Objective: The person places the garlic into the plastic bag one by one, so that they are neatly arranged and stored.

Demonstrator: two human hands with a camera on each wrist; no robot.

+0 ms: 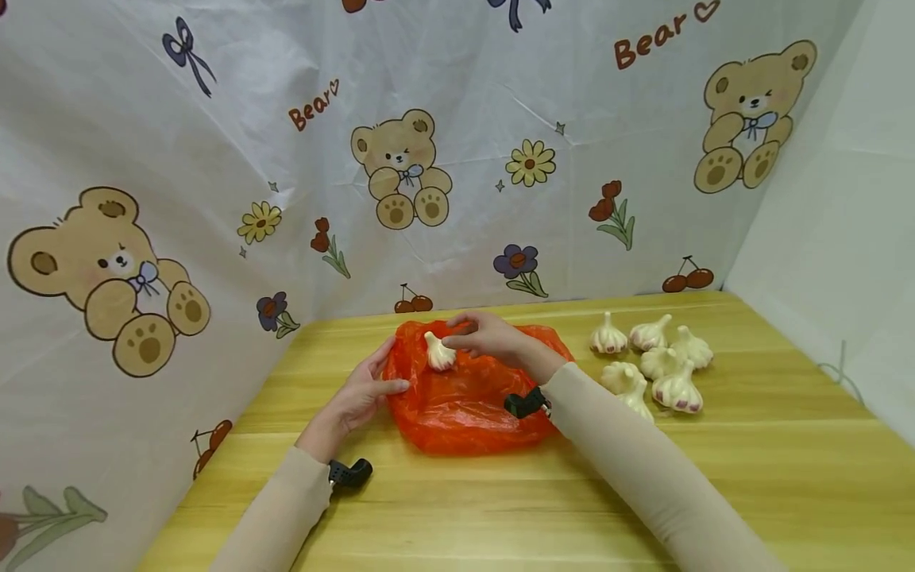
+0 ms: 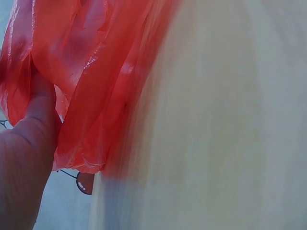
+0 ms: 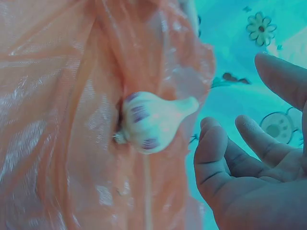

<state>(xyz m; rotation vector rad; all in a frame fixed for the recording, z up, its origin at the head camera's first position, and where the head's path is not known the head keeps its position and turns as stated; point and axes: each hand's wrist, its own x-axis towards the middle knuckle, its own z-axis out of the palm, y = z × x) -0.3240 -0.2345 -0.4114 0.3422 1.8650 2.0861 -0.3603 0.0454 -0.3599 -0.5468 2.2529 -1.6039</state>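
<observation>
A crinkled red plastic bag (image 1: 457, 433) lies on the table with its mouth spread. At its left edge my left hand (image 1: 363, 389) holds the plastic, the thumb in front and the fingers behind. The left wrist view shows the thumb (image 2: 41, 103) tucked into a fold of the bag (image 2: 103, 91). One garlic bulb (image 1: 439, 354) stands on the red plastic near the back left. Just right of that bulb is my right hand (image 1: 489, 337), fingers loosely bent and apart. In the right wrist view a gap separates the garlic (image 3: 152, 122) from the hand (image 3: 259, 167).
Several more garlic bulbs (image 1: 677, 389) sit grouped on the wooden table (image 1: 457, 516), right of the bag and beside the right forearm. A white cloth printed with bears (image 1: 403, 171) hangs behind and to the left. A plain white wall (image 1: 843, 238) borders the right side.
</observation>
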